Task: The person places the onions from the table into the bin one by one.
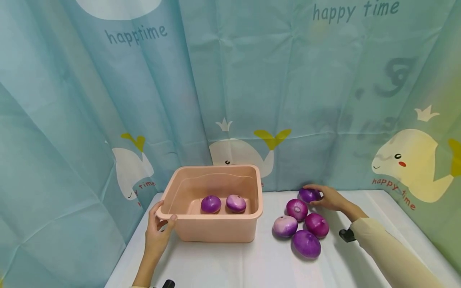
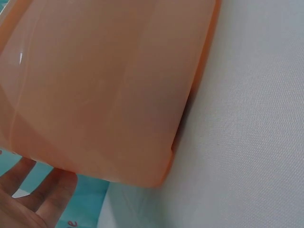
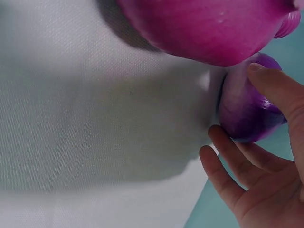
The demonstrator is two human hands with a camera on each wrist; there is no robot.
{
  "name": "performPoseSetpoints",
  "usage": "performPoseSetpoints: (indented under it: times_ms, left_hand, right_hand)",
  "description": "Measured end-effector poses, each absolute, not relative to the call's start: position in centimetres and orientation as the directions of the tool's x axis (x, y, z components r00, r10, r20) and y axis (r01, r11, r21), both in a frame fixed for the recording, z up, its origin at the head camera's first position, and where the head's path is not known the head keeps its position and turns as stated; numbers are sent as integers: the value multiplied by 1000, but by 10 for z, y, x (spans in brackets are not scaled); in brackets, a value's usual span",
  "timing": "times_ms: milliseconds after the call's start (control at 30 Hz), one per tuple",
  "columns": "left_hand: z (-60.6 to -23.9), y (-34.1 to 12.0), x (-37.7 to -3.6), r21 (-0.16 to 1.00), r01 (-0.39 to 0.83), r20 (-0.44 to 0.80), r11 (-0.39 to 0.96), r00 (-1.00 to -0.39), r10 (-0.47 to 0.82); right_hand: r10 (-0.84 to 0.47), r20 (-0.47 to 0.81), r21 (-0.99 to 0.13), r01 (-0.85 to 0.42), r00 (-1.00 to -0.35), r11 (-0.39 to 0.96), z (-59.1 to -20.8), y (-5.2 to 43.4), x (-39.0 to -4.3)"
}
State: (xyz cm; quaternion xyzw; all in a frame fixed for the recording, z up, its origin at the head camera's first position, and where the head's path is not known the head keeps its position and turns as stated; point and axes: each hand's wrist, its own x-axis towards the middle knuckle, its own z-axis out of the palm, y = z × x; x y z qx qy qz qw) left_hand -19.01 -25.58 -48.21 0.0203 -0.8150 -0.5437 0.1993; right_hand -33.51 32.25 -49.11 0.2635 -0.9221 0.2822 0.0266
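A: ok so where's the purple onion (image 1: pixel 308 195) that's being grabbed?
B: on the counter (image 1: pixel 234 268), right up by its far edge, over toward the far right corner. The right hand (image 1: pixel 329 199) has it pinched, thumb on one side and fingers on the other. I can't tell if it's lifted at all.
A: and the loose ones?
B: four loose onions (image 1: pixel 317 225) bunched together just in front of it, coming toward the near edge. Mix of deep purple, magenta and one with a pale top.
A: what about the pink tub (image 1: pixel 216 230)?
B: left half of the counter, also toward the far edge. Two more onions (image 1: pixel 210 204) sit inside on the bottom, side by side with a small gap, one mostly purple, one paler.
A: other hand doing anything?
B: yep, left hand (image 1: pixel 156 232) grips the tub's rim at its near left corner. Behind it all there's a blue-green curtain (image 1: pixel 252 80) with crowned whales and "happy time" on it lol
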Motion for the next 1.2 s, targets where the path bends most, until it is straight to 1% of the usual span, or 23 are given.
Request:
performPoseSetpoints:
  times_ms: [167, 400, 633, 800, 967, 1067, 1200]
  left_hand:
    - [-480, -255, -189, 895, 192, 305, 402, -922, -239]
    - [-483, -256, -190, 892, 189, 312, 410, -915, -255]
    - [-481, -255, -189, 889, 203, 325, 411, -912, -252]
    - [-479, -253, -187, 902, 189, 300, 388, -921, -250]
    - [-480, -253, -187, 902, 168, 286, 397, -922, -259]
    - [-481, -253, -188, 898, 162, 287, 410, -921, -265]
    - [-481, -255, -189, 894, 153, 283, 422, -922, -265]
  right_hand:
    - [-490, 185, -510, -510, -852, 692, -483, 322, -334]
    - [-534, 178, -547, -534, -827, 645, -463, 326, -332]
    - [-534, 240, -596, -557, -811, 579, -440, 326, -328]
    - [-515, 257, -620, -548, -818, 561, -419, 320, -320]
    - [-495, 305, -627, -563, -813, 538, -394, 312, -312]
    - [-468, 314, -625, -550, -826, 553, -379, 309, -308]
    - [-441, 289, -642, -514, -850, 569, -365, 307, -304]
